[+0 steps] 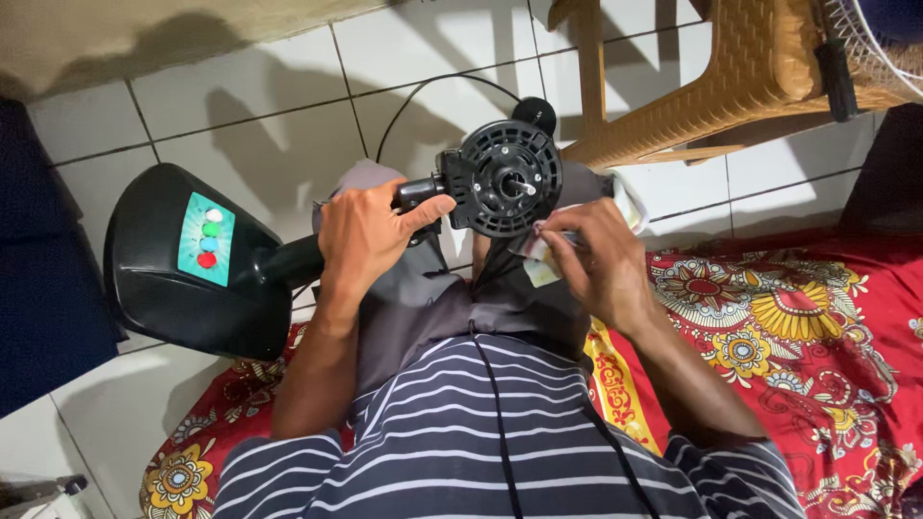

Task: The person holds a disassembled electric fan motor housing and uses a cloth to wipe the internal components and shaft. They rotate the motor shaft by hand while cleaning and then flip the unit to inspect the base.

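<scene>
**Clerk:** Head view, item one: black plastic pedestal fan, blades and grille off, made up of a round vented motor housing (pixel 507 178) with a bare metal shaft at its centre, a black neck, and a wide glossy black base (pixel 154 279) with a teal panel of coloured buttons. It lies across your lap over the white tiled floor (pixel 260 125).

**Operator:** Where do I have it?

**Clerk:** Your left hand (pixel 361 240) is closed round the neck just behind the housing, thumb on top. Your right hand (pixel 591 259) is curled, fingertips pinching a small pale cloth or paper scrap (pixel 540 252) against the housing's lower right edge.

**Operator:** How will it handle?

**Clerk:** Judged rigid and hard-shelled, likely weighted toward both the motor and the base, so the neck between them is a sound grip. Glossy plastic may slip; the thin shaft and vent ribs look like the parts to spare. A black cord (pixel 490 384) trails down your striped shirt.

**Operator:** Orientation?

**Clerk:** Long axis runs roughly left to right, base at your left, housing toward centre. The shaft faces up at you.

**Clerk:** Also nearby: red floral mat (pixel 798 336), tan woven plastic chair (pixel 711 86).
</scene>
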